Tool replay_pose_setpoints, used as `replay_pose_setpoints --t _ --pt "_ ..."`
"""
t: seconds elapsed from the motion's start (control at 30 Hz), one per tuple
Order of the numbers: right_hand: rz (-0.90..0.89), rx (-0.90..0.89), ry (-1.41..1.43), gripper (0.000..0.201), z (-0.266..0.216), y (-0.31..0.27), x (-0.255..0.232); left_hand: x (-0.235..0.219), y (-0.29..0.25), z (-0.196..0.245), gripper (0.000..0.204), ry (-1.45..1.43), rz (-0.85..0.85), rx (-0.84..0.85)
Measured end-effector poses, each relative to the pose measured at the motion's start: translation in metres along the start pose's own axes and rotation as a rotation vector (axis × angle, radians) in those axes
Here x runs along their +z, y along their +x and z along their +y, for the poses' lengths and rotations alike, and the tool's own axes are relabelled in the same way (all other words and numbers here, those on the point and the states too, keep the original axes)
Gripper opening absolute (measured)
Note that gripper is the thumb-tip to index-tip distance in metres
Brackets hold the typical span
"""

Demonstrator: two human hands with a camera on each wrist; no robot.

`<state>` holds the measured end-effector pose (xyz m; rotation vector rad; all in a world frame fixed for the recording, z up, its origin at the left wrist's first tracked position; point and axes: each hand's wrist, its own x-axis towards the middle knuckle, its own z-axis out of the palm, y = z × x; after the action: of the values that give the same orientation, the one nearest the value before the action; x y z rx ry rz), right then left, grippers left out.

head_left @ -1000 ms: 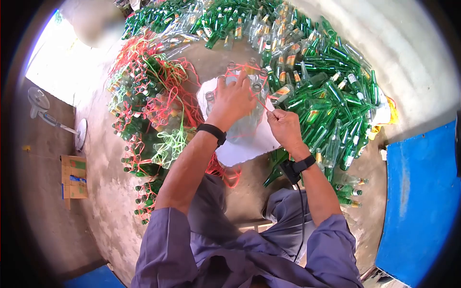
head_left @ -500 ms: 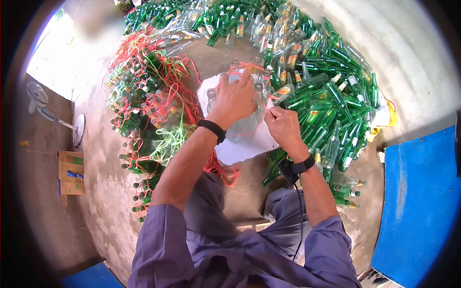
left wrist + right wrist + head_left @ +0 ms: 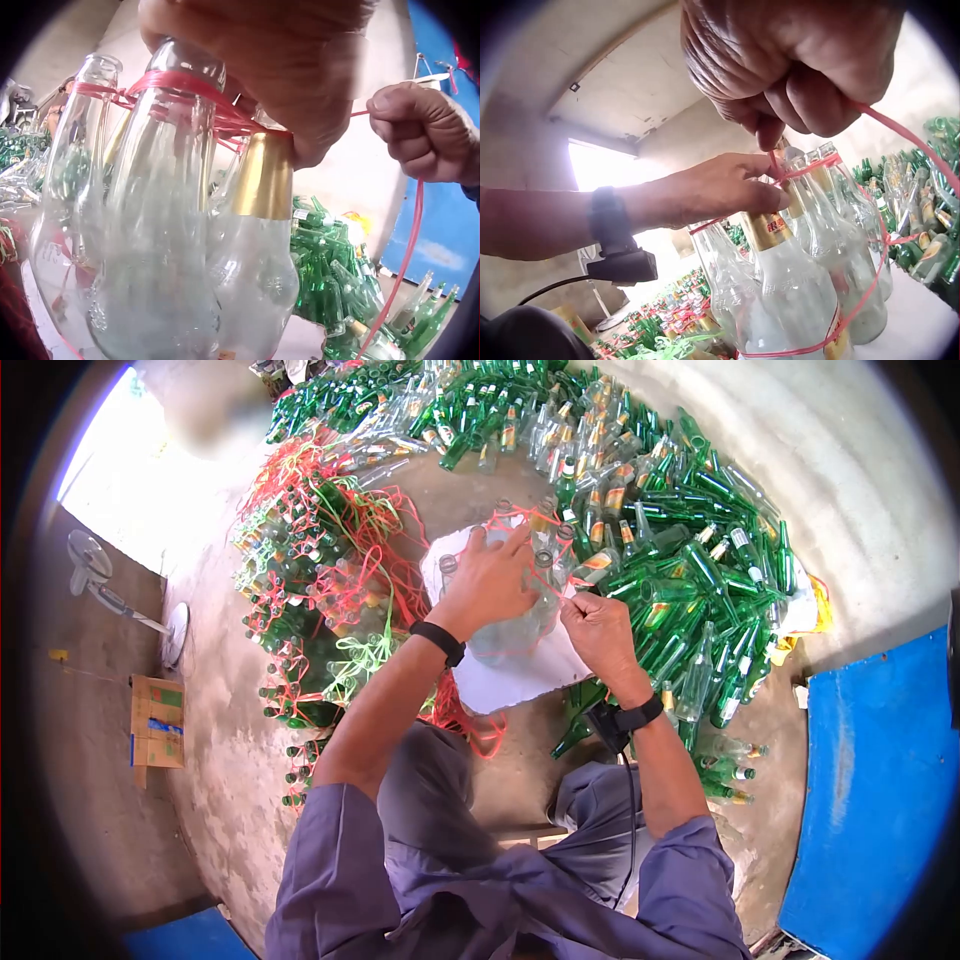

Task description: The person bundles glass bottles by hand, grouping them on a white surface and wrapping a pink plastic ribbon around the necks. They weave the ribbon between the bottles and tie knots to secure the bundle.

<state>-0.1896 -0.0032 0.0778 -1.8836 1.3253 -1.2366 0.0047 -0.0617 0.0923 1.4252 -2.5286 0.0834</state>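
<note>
Several clear bottles (image 3: 157, 225) stand bunched upright on a white board (image 3: 520, 675), with red twine (image 3: 172, 82) looped round their necks. A second red strand circles the bodies in the right wrist view. My left hand (image 3: 490, 582) lies over the bottle tops, fingers spread among the necks, thumb against a gold-foiled neck (image 3: 769, 229). To the right, my right hand (image 3: 603, 638) pinches the red twine in a curled fist, drawing a taut strand from the necks; its loose end (image 3: 409, 255) hangs below the fist.
Green and clear loose bottles (image 3: 680, 560) are heaped behind and to the right. Bundled bottles with red and green twine (image 3: 330, 580) stand at the left. A fan (image 3: 175, 635) and a cardboard box (image 3: 158, 722) are far left, a blue panel (image 3: 870, 790) far right.
The hands hold nearly the same places about the bottles; the whole head view has shifted slightly. The right hand still grips the twine.
</note>
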Motion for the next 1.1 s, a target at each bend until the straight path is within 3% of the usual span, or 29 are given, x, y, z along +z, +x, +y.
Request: replay_pose_setpoints --t 0.1,0.17,0.27,0.4,0.57,0.7,0.77,0.87,0.93,0.97,1.07,1.1 --pt "-0.001 -0.004 -0.031 0.023 0.002 0.005 -0.003 -0.001 -0.001 0.0 0.064 -0.079 0.031 -0.013" --pt "-0.004 -0.14 -0.073 0.021 0.0 0.009 -0.006 0.0 -0.002 -0.001 0.062 -0.115 0.05 -0.017" --pt "-0.048 -0.129 -0.113 0.022 -0.005 0.025 -0.011 -0.002 0.0 0.001 0.061 -0.116 0.052 -0.023" --pt "-0.022 -0.349 -0.191 0.02 -0.005 0.064 -0.01 0.006 0.002 -0.001 0.055 -0.11 0.063 -0.042" --pt "-0.117 -0.38 -0.184 0.02 -0.013 0.084 -0.001 0.018 0.005 -0.011 0.037 -0.207 0.233 0.012" --pt "-0.089 -0.247 -0.12 0.02 -0.009 0.068 0.003 0.014 0.004 -0.007 0.029 -0.269 0.325 -0.029" --pt "-0.068 -0.201 -0.115 0.02 -0.006 0.048 0.002 0.009 0.004 -0.007 0.016 -0.335 0.29 0.038" --pt "-0.06 -0.107 -0.016 0.021 0.0 0.021 0.005 0.007 -0.003 -0.008 0.012 -0.346 0.352 0.098" --pt "-0.214 0.12 0.12 0.023 -0.001 0.013 0.005 0.011 -0.005 -0.009 0.011 -0.333 0.398 0.127" --pt "-0.21 0.11 0.115 0.023 -0.003 0.013 0.002 0.013 -0.004 -0.008 0.01 -0.32 0.439 0.154" --pt "-0.426 0.697 0.607 0.036 -0.009 0.019 -0.006 0.008 -0.003 -0.004 0.012 -0.197 0.548 0.221" --pt "-0.396 0.668 0.609 0.042 -0.003 0.02 -0.003 0.007 -0.004 -0.002 0.013 -0.203 0.546 0.207"
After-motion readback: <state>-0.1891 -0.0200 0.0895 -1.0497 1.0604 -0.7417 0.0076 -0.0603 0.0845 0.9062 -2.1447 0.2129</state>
